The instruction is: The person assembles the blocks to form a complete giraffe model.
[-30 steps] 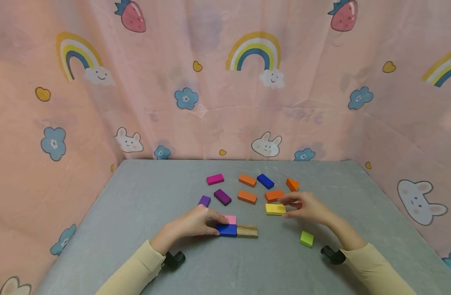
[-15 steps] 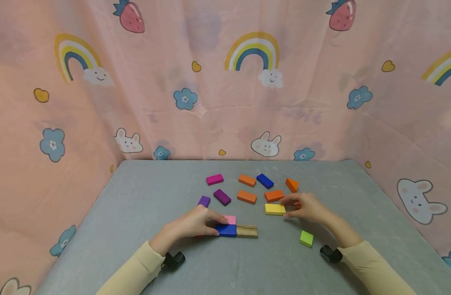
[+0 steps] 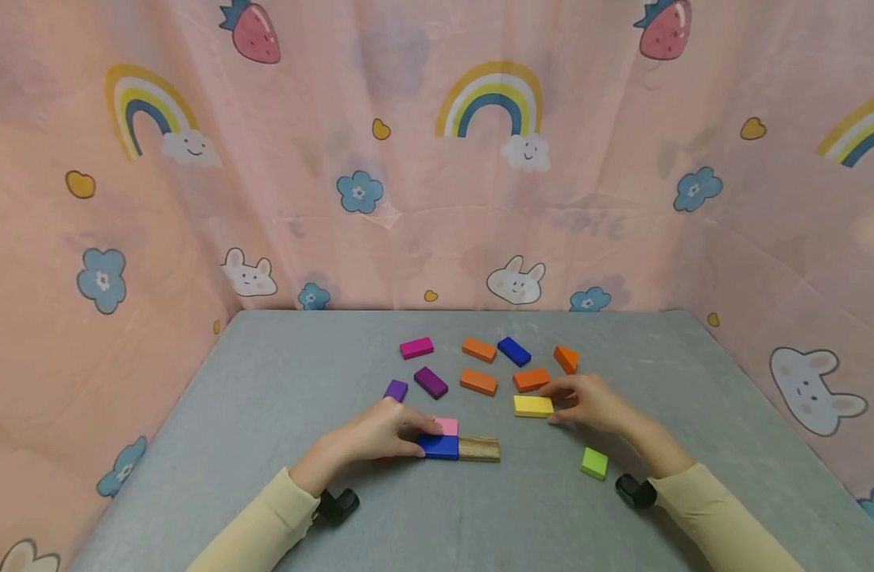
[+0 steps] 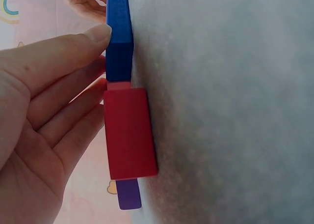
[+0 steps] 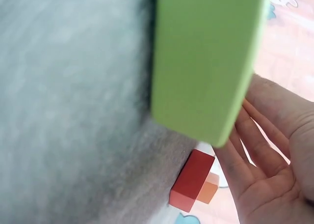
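My left hand (image 3: 380,429) pinches a blue rectangular block (image 3: 440,447) and the pink block (image 3: 448,427) lying behind it. The thumb presses the blue block's near side in the left wrist view. A wood-grain block (image 3: 479,449) adjoins the blue one's right end. Beside the left hand lies a red block (image 4: 128,134). My right hand (image 3: 590,403) has thumb and fingertips around the right end of a yellow block (image 3: 533,406); in the right wrist view a green block (image 5: 203,62) hides that contact.
Purple (image 3: 396,390), plum (image 3: 431,382), magenta (image 3: 417,348), blue (image 3: 514,350) and several orange blocks (image 3: 478,382) lie farther back. An orange triangular block (image 3: 566,359) sits behind the right hand, with another red block (image 5: 192,181) near it. A patterned curtain (image 3: 423,230) borders the grey table (image 3: 301,349).
The right hand has shifted slightly left and closed in on the yellow block's end. The left hand and the blocks look unmoved.
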The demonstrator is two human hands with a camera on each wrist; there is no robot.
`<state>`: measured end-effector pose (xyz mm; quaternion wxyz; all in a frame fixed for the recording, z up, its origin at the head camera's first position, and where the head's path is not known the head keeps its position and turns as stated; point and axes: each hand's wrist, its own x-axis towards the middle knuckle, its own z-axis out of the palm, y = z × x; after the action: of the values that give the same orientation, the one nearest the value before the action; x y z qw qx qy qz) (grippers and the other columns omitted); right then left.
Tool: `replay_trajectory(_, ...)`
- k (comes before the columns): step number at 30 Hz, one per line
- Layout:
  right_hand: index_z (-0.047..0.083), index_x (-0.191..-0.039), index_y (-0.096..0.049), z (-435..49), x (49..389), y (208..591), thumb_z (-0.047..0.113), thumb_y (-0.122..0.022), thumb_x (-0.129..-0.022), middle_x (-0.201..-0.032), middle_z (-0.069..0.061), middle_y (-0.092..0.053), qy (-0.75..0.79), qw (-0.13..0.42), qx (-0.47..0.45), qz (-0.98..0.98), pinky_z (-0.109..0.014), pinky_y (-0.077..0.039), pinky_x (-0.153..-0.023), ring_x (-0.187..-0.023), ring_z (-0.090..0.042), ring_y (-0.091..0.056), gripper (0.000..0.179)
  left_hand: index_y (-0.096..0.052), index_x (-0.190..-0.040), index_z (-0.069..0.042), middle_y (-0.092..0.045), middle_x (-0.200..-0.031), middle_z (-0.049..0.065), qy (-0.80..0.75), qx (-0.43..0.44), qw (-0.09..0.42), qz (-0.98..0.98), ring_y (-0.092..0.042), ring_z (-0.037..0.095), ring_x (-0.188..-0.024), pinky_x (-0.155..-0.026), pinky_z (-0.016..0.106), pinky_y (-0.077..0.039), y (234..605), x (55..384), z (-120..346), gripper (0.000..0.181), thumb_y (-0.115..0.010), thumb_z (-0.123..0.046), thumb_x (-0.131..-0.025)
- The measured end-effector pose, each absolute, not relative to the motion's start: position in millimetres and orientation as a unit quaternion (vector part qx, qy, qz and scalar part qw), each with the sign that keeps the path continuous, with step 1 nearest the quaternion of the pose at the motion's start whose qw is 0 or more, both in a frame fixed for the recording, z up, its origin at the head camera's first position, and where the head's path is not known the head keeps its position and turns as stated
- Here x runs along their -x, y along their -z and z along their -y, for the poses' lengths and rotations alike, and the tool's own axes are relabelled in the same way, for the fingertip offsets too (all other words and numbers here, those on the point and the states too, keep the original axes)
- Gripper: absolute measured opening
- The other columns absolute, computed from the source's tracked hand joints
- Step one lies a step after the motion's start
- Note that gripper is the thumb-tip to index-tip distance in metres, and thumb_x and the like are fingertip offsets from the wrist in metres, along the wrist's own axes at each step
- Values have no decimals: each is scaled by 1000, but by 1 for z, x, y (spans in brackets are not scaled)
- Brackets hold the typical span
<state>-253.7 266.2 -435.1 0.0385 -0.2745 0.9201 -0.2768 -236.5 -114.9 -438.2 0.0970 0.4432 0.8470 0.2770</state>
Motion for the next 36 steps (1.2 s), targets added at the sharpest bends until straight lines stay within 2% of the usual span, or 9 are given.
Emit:
replay_trajectory(11,4,-106,-70,-265,258,436,14,-78,-77,-102,-10,-70,265,30,270,-925,-37,-56,-78,-92,-26,-67,32,-68,-119,-21,-66,-119,-7,-279,-439,97,-849,-60,4,-113,-95,24,-48,438,238,114,36,-73,-22,-83)
replay_trajectory(27,10,-103,-71,-264,253,428,23,-79,-77,-98,-3,-71,270,34,267,-924,-33,-57,-76,-88,-19,-67,30,-68,-119,-20,-67,-118,-7,-279,-439,95,-849,-60,4,-113,-95,24,-48,437,238,114,36,-74,-21,-83)
replay_trajectory(36,12,-103,-72,-250,243,418,24,-78,-77,-99,-2,-71,292,37,269,-917,-30,-57,-75,-91,-24,-67,29,-69,-118,-21,-67,-117,-9,-276,-437,100,-850,-59,2,-112,-95,23,-48,438,236,115,36,-74,-21,-83)
